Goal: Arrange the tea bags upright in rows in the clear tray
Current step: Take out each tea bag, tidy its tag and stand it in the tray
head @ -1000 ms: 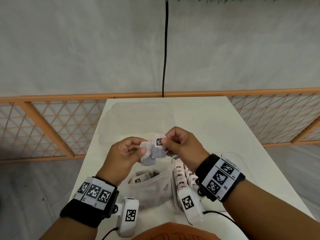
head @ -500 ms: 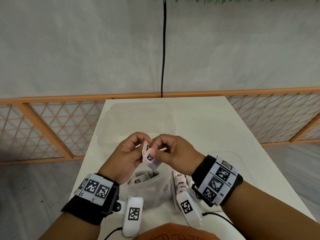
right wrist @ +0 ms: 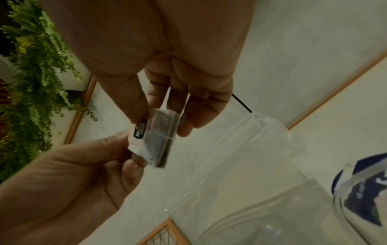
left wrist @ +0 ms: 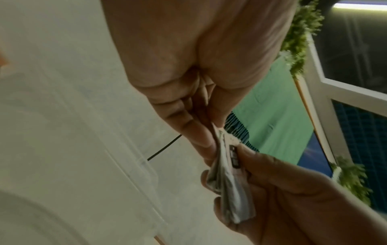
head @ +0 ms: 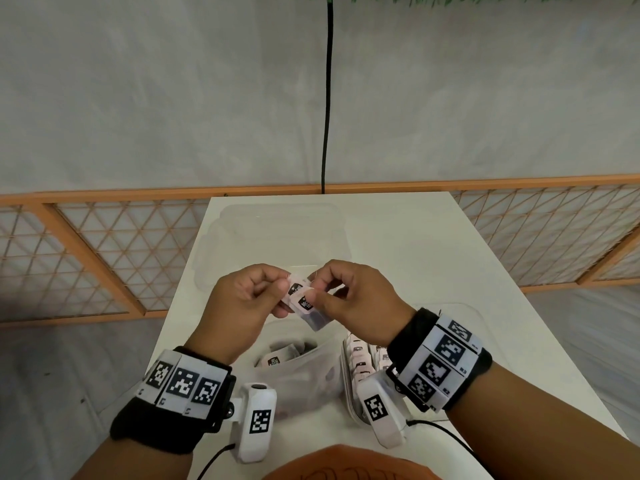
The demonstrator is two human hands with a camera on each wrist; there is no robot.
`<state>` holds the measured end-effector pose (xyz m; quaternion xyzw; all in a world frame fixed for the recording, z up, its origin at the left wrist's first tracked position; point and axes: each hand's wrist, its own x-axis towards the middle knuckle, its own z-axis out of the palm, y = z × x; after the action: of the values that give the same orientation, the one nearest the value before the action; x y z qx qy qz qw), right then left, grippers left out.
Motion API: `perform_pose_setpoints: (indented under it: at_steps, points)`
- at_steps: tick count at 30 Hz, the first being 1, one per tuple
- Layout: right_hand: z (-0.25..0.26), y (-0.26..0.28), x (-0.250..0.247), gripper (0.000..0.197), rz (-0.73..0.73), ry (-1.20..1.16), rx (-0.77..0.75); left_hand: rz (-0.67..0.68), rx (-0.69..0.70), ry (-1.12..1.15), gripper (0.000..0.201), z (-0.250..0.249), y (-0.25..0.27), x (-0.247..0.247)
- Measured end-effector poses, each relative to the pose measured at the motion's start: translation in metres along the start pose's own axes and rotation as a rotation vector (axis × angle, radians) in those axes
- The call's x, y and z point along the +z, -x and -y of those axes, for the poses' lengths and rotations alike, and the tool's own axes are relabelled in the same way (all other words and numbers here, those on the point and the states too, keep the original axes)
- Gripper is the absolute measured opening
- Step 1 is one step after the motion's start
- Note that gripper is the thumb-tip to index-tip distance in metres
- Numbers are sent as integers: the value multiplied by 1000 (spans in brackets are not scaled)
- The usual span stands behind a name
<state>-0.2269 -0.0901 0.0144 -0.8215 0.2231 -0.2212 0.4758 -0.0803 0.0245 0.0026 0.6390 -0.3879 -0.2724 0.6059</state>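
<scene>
Both hands are raised over the white table (head: 415, 244) with two small tea bags (head: 304, 304) pressed face to face between them. My left hand (head: 282, 289) pinches the bags from the left, and my right hand (head: 317, 296) pinches them from the right, thumb on the front tag. The left wrist view shows the tea bags (left wrist: 228, 187) edge-on between both hands. In the right wrist view, the dark tea bags (right wrist: 161, 140) hang below my right hand (right wrist: 159, 116). The clear tray (head: 344, 372), with upright rows of tea bags (head: 360, 358), lies partly hidden under my right wrist.
A clear tub (head: 304, 379) with loose tea bags (head: 277, 358) sits below the hands. An empty clear container (head: 277, 237) lies at the table's far left. A jar with a blue label (right wrist: 360, 190) stands at the right. An orange lattice fence (head: 104, 258) borders the table.
The two tea bags were held spread side by side. Now the fingers of both hands have closed in and the bags lie stacked together.
</scene>
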Motion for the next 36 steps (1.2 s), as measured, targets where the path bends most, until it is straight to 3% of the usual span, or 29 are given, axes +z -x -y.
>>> perform_pose_setpoints:
  at_steps: [7,12,16,19,22,25,30,36]
  points:
    - [-5,0,0,22,-53,58,25,65,30,-112,15,-7,4,4]
    - [-6,2,-1,16,-63,39,37,65,18,-100,31,-5,6,10]
    - [-6,6,-6,17,26,121,33,18,49,-176,38,-4,6,18]
    - [-9,13,-14,4,67,173,33,71,107,-229,52,-7,11,26]
    - [-26,22,-30,11,-3,117,152,119,83,-223,62,-5,13,28]
    - [-55,38,-47,17,-21,159,351,128,41,-238,52,3,12,22]
    - [-92,65,-55,16,271,404,682,141,-31,-259,48,20,14,13]
    - [-113,69,-45,19,369,434,884,155,-49,-250,48,29,14,11]
